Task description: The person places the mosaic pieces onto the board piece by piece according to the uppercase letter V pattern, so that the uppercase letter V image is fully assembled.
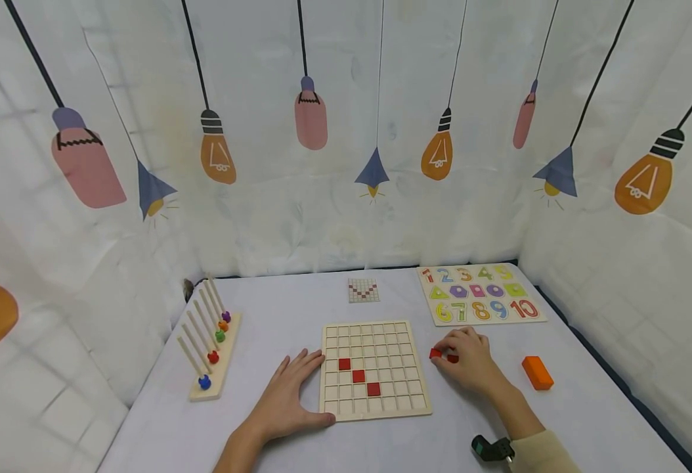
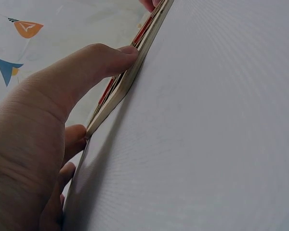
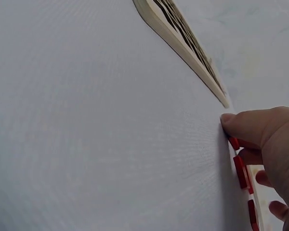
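Observation:
A wooden grid board [image 1: 399, 384] lies on the white table, with three red square tiles [image 1: 358, 376] set in a diagonal line of its cells. My left hand [image 1: 289, 394] rests at its left side, fingers spread; in the left wrist view the thumb [image 2: 118, 57] touches the board's near corner. Right of the board, my right hand [image 1: 470, 358] pinches a red tile [image 1: 435, 353] between thumb and fingertips at the tabletop. Another red tile [image 1: 453, 359] lies under that hand. The right wrist view shows several red tiles [image 3: 241, 172] by the fingers, partly hidden.
A small pattern card [image 1: 363, 290] lies behind the board. At back right is a number-and-shape puzzle [image 1: 482, 295], with an orange block [image 1: 538, 373] nearer. On the left stands a peg rack [image 1: 222, 368] with coloured beads. A black device [image 1: 492, 449] sits by the right wrist.

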